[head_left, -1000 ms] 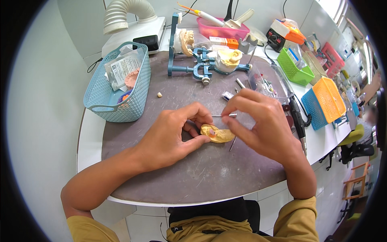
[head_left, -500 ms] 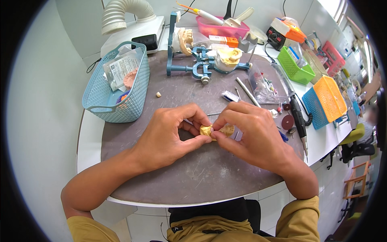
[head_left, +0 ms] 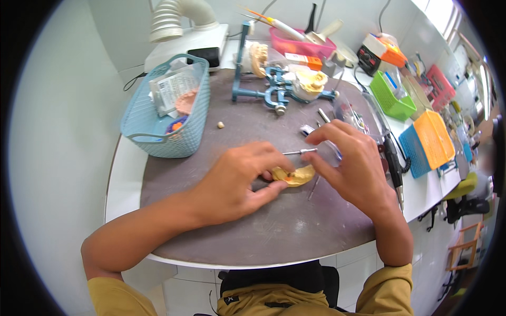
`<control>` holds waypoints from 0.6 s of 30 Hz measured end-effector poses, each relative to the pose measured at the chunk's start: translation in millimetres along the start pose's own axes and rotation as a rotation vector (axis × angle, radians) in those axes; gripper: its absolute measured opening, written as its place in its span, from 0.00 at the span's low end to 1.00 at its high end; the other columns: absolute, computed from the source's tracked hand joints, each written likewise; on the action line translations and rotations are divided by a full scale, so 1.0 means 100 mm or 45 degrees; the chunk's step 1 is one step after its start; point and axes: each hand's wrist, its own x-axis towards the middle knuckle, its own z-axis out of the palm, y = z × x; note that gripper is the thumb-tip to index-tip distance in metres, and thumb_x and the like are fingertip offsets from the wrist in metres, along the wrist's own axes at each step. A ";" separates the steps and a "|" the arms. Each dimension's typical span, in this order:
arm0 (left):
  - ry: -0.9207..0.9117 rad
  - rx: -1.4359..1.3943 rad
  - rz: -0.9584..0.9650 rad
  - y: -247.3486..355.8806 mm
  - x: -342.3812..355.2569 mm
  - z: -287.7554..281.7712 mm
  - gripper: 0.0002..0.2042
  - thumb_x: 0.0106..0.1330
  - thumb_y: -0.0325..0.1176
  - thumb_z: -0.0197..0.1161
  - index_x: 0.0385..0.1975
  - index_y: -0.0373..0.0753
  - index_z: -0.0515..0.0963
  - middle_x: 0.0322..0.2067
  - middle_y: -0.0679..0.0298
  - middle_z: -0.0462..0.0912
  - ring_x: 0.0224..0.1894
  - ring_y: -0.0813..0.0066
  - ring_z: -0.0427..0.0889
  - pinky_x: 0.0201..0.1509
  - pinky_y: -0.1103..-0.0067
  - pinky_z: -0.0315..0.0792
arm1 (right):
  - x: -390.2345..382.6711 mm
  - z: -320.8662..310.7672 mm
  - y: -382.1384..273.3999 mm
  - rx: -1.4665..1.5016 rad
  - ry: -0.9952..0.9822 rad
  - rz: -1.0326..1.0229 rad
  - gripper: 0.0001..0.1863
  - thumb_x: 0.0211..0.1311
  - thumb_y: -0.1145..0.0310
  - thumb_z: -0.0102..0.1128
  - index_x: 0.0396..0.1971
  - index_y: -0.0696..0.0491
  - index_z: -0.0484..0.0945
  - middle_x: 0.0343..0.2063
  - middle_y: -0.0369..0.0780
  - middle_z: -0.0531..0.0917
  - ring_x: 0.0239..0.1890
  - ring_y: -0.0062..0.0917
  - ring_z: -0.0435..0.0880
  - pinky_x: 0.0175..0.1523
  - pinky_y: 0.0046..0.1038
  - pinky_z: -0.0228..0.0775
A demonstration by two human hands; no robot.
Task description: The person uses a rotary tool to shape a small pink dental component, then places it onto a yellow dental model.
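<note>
A yellow plaster dental model (head_left: 298,176) is low over the grey-brown work mat. My left hand (head_left: 240,176) grips its left end between thumb and fingers; part of it is hidden behind them. My right hand (head_left: 356,168) is off the model, thumb and index finger apart. Between those two fingertips shows the end of a thin metal instrument (head_left: 295,152), apparently lying on the mat. Another slim rod (head_left: 314,188) lies just right of the model. A small tooth-like crown (head_left: 221,125) sits on the mat beyond my left hand.
A light-blue basket (head_left: 166,134) with packets stands at left. At the back is a blue articulator (head_left: 276,87) bearing plaster casts, before a pink basket (head_left: 300,45). A black rotary handpiece (head_left: 392,160), green basket (head_left: 392,97) and orange basket (head_left: 435,139) are at right.
My right hand has let go of the dental model and moved right, opening near the metal instrument. My left hand stays on the model. The whole view has shifted slightly.
</note>
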 end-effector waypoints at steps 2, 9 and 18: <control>0.035 0.105 0.142 -0.02 -0.01 0.03 0.11 0.59 0.26 0.70 0.42 0.37 0.81 0.40 0.59 0.81 0.42 0.62 0.82 0.45 0.71 0.76 | 0.03 0.00 0.01 0.159 -0.015 0.117 0.07 0.60 0.69 0.67 0.31 0.57 0.81 0.32 0.43 0.84 0.27 0.39 0.82 0.32 0.35 0.72; 0.091 0.204 0.346 -0.05 -0.07 0.11 0.09 0.60 0.26 0.67 0.40 0.37 0.78 0.38 0.56 0.77 0.43 0.55 0.79 0.47 0.65 0.74 | 0.63 0.19 -0.24 0.112 -0.201 -0.189 0.10 0.63 0.68 0.65 0.30 0.60 0.83 0.21 0.46 0.83 0.26 0.44 0.83 0.35 0.39 0.75; 0.099 0.143 0.371 -0.10 -0.05 0.14 0.14 0.60 0.26 0.67 0.44 0.36 0.74 0.41 0.52 0.77 0.48 0.49 0.78 0.52 0.61 0.73 | 1.25 0.86 -0.20 0.251 -0.741 -0.078 0.12 0.59 0.68 0.70 0.39 0.59 0.85 0.29 0.45 0.87 0.32 0.31 0.87 0.41 0.31 0.78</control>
